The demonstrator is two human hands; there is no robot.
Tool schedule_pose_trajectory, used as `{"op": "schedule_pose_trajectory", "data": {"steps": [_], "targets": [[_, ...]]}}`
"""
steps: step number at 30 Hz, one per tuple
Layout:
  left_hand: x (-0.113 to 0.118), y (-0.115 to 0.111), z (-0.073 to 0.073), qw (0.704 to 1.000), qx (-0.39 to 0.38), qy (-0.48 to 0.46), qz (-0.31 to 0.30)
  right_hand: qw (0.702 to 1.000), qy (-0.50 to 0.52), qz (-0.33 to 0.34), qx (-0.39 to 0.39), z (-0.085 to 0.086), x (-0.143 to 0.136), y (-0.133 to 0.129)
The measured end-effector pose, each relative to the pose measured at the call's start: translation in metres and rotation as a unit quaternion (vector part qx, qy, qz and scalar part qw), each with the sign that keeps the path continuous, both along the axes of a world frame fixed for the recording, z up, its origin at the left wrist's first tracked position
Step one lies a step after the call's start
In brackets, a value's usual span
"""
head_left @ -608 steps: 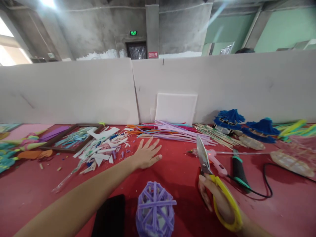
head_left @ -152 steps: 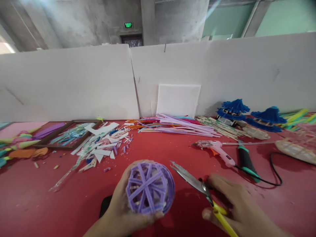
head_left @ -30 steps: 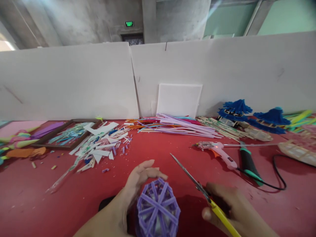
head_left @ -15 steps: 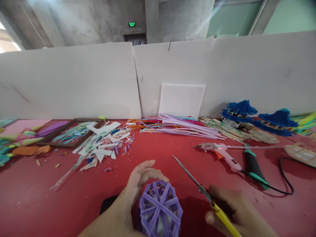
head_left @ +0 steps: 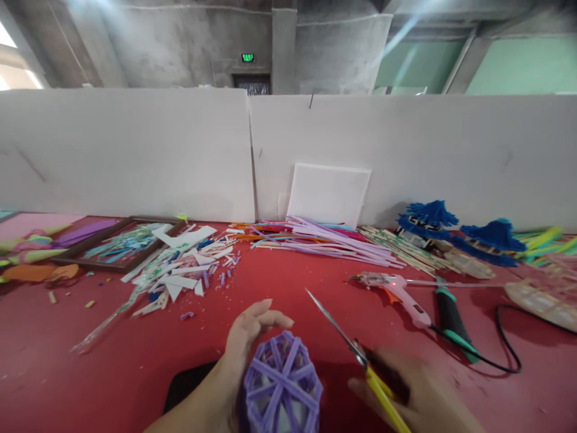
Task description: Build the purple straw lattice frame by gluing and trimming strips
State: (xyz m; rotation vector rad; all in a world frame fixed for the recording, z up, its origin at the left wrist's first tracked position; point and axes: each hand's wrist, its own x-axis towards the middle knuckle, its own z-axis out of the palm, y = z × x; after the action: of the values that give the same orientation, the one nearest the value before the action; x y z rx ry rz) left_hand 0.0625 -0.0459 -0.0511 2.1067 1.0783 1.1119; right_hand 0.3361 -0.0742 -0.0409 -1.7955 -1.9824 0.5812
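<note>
My left hand (head_left: 241, 343) curls around the left and far side of a rounded purple pipe-cleaner piece (head_left: 283, 382). Strips cross like spokes over its top, and something pale shows through the gaps. The lower part of this piece is cut off by the picture's bottom edge. In my right hand (head_left: 410, 385) is a pair of scissors (head_left: 351, 349) with yellow handles. Their blades look closed and point away to the upper left, apart from the purple piece. Some of the right fingers are hidden behind the handles.
A pink glue gun (head_left: 399, 293) with a glowing light and a black-and-green handled tool (head_left: 455, 319) lie right. Pipe cleaners (head_left: 333, 240) are heaped at the back, paper scraps (head_left: 184, 270) left. A dark flat object (head_left: 187, 385) sits beside my left forearm. Blue-roofed models (head_left: 426, 219) stand back right.
The view has shifted slightly, so the table's contents appear further left. Both hands keep their hold; the scissors and purple piece appear a little further left too.
</note>
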Motion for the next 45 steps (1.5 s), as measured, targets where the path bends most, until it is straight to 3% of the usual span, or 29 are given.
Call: {"op": "schedule_pose_trajectory", "data": {"steps": [5,9,13,18,22,25,28,30,32,35,37,45], "targets": [[-0.003,-0.027,0.008,0.997,0.062,-0.021,0.049,0.993,-0.105,-0.042,0.035,-0.006,0.005,0.006],[-0.004,-0.030,0.017,0.996,0.065,-0.009,0.061,0.984,-0.163,-0.032,0.064,-0.016,0.016,0.010],[-0.007,-0.027,0.024,0.999,0.012,0.028,0.016,0.982,-0.173,0.009,0.070,-0.020,0.023,0.014],[-0.004,-0.026,0.019,0.994,-0.076,-0.074,0.008,0.980,-0.179,-0.023,0.089,-0.024,0.017,0.008],[0.005,-0.027,0.020,0.964,-0.212,-0.159,-0.029,0.980,-0.161,-0.024,0.114,-0.028,0.016,0.004],[0.010,-0.027,0.022,0.936,-0.277,-0.206,-0.069,0.986,-0.072,-0.013,0.147,-0.020,0.015,0.005],[0.008,-0.026,0.018,0.962,-0.199,-0.183,-0.026,0.986,0.005,0.028,0.163,-0.002,0.014,0.004],[0.004,-0.024,0.014,0.989,-0.077,-0.124,0.035,0.983,0.027,0.081,0.160,0.009,0.014,0.002],[0.000,-0.021,0.013,0.995,0.054,-0.028,0.084,0.980,0.032,0.127,0.151,0.016,0.013,0.000],[-0.007,-0.018,0.017,0.963,0.206,0.115,0.127,0.981,0.010,0.143,0.129,0.019,0.011,-0.003],[-0.009,-0.017,0.022,0.937,0.268,0.172,0.142,0.983,-0.004,0.144,0.110,0.019,0.009,-0.003],[-0.005,-0.017,0.031,0.902,0.334,0.227,0.151,0.987,0.004,0.143,0.079,0.017,0.008,-0.007]]}}
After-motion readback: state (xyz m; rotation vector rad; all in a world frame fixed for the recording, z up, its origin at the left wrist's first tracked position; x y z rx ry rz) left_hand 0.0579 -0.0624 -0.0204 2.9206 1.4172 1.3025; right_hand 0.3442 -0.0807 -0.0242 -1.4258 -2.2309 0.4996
